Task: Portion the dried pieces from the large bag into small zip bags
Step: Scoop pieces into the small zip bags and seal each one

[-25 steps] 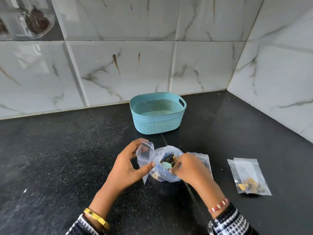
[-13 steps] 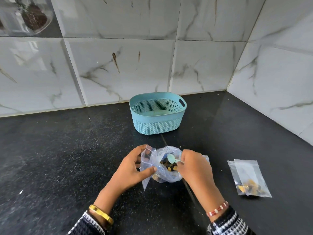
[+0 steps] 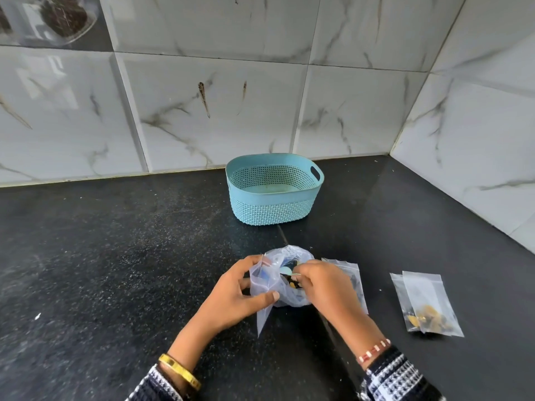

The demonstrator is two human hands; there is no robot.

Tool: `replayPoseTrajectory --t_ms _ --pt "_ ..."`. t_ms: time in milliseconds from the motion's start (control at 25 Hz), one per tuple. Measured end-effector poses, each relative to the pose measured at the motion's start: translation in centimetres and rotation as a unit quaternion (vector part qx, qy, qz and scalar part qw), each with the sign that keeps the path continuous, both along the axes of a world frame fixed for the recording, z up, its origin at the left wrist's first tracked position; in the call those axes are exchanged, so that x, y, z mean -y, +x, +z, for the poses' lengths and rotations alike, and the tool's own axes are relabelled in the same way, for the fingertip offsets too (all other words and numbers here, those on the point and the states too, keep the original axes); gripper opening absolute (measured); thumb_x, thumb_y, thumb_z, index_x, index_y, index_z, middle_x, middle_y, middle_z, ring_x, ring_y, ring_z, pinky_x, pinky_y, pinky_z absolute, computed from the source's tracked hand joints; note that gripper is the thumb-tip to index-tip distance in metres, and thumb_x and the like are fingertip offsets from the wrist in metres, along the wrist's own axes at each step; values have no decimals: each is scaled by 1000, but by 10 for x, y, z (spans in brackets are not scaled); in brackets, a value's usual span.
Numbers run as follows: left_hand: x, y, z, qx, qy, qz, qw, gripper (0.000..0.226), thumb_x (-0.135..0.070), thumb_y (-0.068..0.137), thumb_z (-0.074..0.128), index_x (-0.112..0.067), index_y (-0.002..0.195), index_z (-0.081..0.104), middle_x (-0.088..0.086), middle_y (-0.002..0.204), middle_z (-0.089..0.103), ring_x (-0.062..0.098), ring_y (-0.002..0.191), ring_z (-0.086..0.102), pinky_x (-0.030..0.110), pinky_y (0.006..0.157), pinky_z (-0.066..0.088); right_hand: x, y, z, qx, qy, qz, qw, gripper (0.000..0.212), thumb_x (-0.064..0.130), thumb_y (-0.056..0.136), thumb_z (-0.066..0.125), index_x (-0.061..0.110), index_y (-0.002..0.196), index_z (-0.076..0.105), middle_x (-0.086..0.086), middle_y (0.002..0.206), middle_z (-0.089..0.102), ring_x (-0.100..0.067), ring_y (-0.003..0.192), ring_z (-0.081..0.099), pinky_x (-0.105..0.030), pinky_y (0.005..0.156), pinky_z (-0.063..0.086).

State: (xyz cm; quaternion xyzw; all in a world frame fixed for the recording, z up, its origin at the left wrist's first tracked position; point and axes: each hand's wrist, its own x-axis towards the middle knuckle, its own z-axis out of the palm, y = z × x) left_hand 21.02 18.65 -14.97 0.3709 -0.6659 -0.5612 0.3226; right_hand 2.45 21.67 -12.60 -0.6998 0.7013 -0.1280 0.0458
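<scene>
Glossy marble-look tiles [image 3: 220,111], speckled black counter [image 3: 115,256], perforated plastic basket [image 3: 272,209].

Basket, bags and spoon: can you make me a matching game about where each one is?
Things:
1. blue basket
2. small empty zip bag
3. filled zip bags
4. small spoon

Places:
A. lying flat on the counter at the right
B. pinched in the left hand
C. standing by the tiled wall
D. held by the right hand inside the large bag

Pairs: 1-C, 2-B, 3-A, 4-D
</scene>
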Motion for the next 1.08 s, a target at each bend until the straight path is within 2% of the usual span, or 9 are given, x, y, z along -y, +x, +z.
replayPoseTrajectory --t_ms 120,240,280,360,480,720,880,960,1080 --pt "-1 1 -1 -3 -2 5 1000 48 -12 76 74 -25 117 53 3 116 64 7 86 68 19 65 52 -1 -11 13 34 28 11 999 21 23 92 49 23 100 68 4 96 65 -16 90 60 -29 72 47" --pt "-2 4 -3 14 -13 8 1000 50 -19 75 76 -31 117 53 2 119 61 12 91 67 20 66 53 -2 -7 19 -101 2 30 994 20 13 91 46 16 100 64 0 91 59 -18 88 53 -23 53 33" --pt "-2 5 -2 22 -17 9 1000 49 -21 74 76 -32 117 53 0 119 61 13 91 67 20 66 53 -3 -2 20 -128 5 29 991 19 10 90 46 14 99 62 -2 92 60 -19 89 53 -23 52 27" --pt "-4 8 -1 32 -21 11 999 47 -20 75 76 -31 115 55 -1 117 61 11 85 69 19 63 52 -6 7 19 -132 16 13 991 18 10 90 46 13 99 61 -4 93 61 -21 89 54 -27 58 30" --pt "-9 11 2 30 -15 2 999 41 -14 77 73 -29 111 55 -4 110 64 6 67 68 16 59 49 -6 10 21 -48 31 -48 997 20 17 92 44 15 99 63 -1 83 55 -21 82 57 -27 64 35" --pt "-15 2 -2 -4 -10 -7 1000 45 -4 78 71 -24 114 53 -16 85 71 0 61 65 11 58 47 -9 15 19 24 59 -113 992 24 26 95 45 15 98 66 -1 72 56 -16 63 49 -26 53 35" --pt "-13 0 -4 -30 -21 -1 999 47 -8 75 73 -18 117 54 -7 94 71 5 75 68 20 68 53 4 10 9 189 71 -174 964 25 22 93 51 8 97 71 -5 72 61 -11 56 48 -23 52 36" --pt "-11 -2 -3 -47 -34 15 998 45 -11 74 72 -15 116 56 -6 102 70 8 86 68 22 73 55 3 10 5 186 82 -175 963 23 22 94 50 11 100 69 -2 73 60 -7 54 46 -19 49 35" --pt "-11 -6 -1 -60 -42 15 997 42 -7 77 71 -13 115 56 -7 104 68 8 85 67 23 73 56 0 9 7 240 107 -186 947 24 18 94 49 11 79 67 2 56 46 -7 49 39 -19 45 28"
